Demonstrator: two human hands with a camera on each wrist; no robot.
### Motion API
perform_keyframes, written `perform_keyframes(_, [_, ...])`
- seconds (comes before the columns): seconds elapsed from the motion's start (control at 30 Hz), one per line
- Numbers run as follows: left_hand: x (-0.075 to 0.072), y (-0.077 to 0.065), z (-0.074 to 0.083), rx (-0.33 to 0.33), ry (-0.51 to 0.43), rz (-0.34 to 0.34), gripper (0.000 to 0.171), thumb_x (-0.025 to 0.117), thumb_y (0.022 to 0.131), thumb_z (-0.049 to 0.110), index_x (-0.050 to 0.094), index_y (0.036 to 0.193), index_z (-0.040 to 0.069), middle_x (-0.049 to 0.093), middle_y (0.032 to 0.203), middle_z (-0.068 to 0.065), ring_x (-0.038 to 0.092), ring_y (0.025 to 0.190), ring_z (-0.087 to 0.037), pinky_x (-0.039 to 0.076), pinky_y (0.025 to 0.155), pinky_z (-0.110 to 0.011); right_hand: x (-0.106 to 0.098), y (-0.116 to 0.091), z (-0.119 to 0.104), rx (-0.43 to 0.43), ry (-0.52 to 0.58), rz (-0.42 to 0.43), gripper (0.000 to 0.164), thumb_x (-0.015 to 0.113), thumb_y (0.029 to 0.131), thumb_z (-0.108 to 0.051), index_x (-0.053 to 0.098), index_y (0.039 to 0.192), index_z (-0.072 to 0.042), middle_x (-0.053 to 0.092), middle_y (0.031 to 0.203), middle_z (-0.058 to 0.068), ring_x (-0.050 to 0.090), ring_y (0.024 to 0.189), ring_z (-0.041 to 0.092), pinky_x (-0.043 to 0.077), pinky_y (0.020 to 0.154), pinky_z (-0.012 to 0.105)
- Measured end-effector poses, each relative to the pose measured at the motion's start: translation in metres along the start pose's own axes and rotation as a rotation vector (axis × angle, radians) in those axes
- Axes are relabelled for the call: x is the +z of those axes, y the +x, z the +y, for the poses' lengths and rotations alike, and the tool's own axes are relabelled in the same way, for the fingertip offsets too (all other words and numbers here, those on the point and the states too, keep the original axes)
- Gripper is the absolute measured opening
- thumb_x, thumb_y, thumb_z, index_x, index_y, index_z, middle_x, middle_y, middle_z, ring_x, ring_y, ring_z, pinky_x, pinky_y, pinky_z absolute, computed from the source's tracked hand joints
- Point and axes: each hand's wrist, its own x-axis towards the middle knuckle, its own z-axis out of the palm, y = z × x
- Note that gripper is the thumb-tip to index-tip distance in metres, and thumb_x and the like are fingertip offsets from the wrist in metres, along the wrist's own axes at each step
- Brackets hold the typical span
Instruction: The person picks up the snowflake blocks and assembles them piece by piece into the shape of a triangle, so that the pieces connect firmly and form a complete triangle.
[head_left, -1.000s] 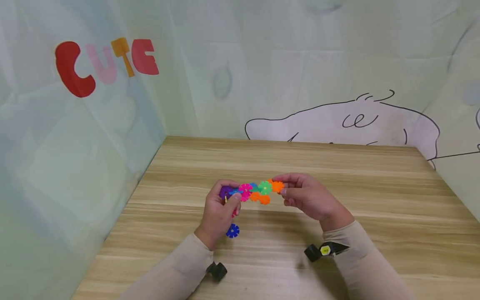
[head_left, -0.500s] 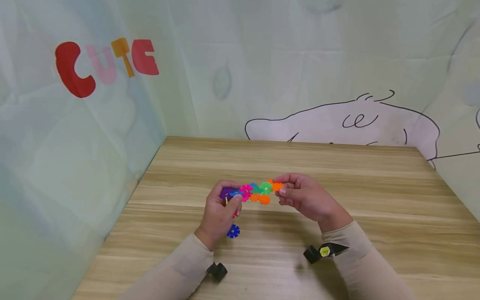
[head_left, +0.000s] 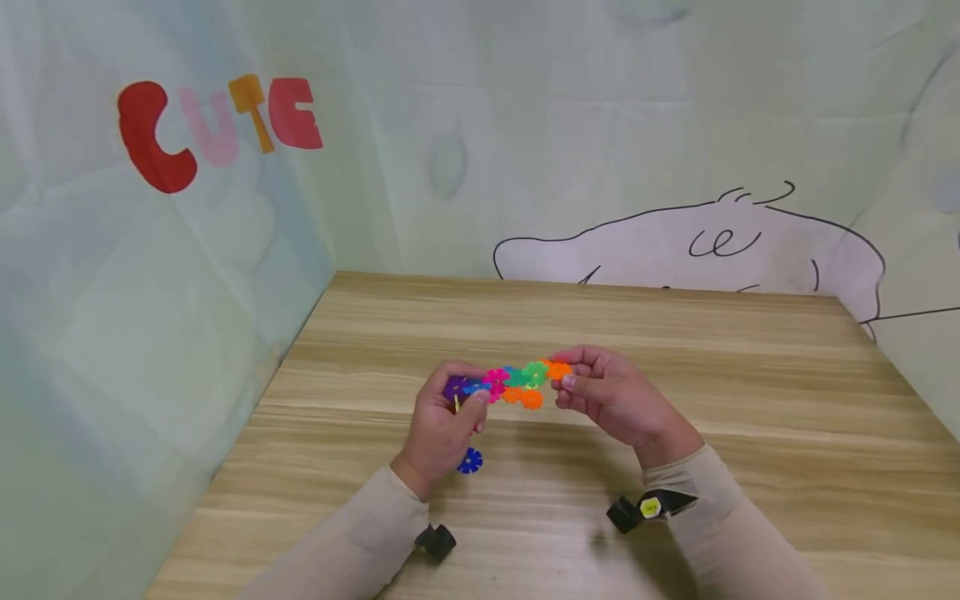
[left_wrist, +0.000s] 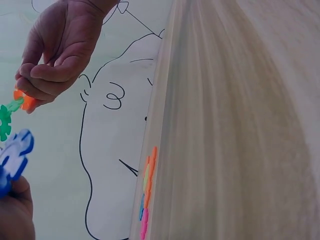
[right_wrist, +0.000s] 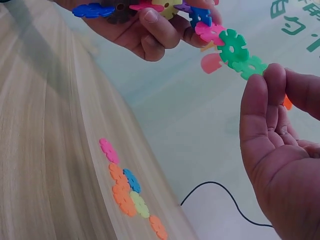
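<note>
A chain of interlocking plastic snowflake discs stretches between my two hands above the table. At its left end my left hand (head_left: 438, 425) grips the part around a purple disc (head_left: 454, 388). A dark blue disc (head_left: 470, 461) sticks out below that hand, and a yellow disc (right_wrist: 169, 10) shows by its fingers in the right wrist view. From there the chain runs through a pink disc (right_wrist: 209, 33) and a green disc (right_wrist: 233, 49) to an orange disc (head_left: 558, 370). My right hand (head_left: 626, 400) pinches this orange end between thumb and fingers, which partly hide it.
Loose discs lie flat on the wooden table (head_left: 337, 500) beyond the chain: among them a pink disc (right_wrist: 108, 150), a blue disc (right_wrist: 131, 180), a yellow-green disc (right_wrist: 139, 204) and several orange ones. Printed cloth walls (head_left: 570, 150) stand at the table's back and left edges.
Both hands keep their hold on the chain. The right fingertips have shifted slightly left at the orange disc, and the head view has turned a little.
</note>
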Motion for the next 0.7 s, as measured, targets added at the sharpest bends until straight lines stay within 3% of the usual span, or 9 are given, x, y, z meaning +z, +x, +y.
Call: perform_keyframes(0.7, [0.0004, 0.0002, -0.0001, 0.010, -0.021, -0.077, 0.016, 0.058, 0.104, -0.004, 0.051, 0.118, -0.008, 0.062, 0.093, 0.005, 0.050, 0.060, -0.009, 0.049, 0.052, -0.021, 0.0009, -0.0041, -0.0070, 0.011, -0.084, 0.057, 0.023, 0.054, 0.103, 0.010, 0.060, 0.120, -0.003, 0.072, 0.099, 0.000, 0.070, 0.087, 0.010, 0.062, 0.082, 0.024])
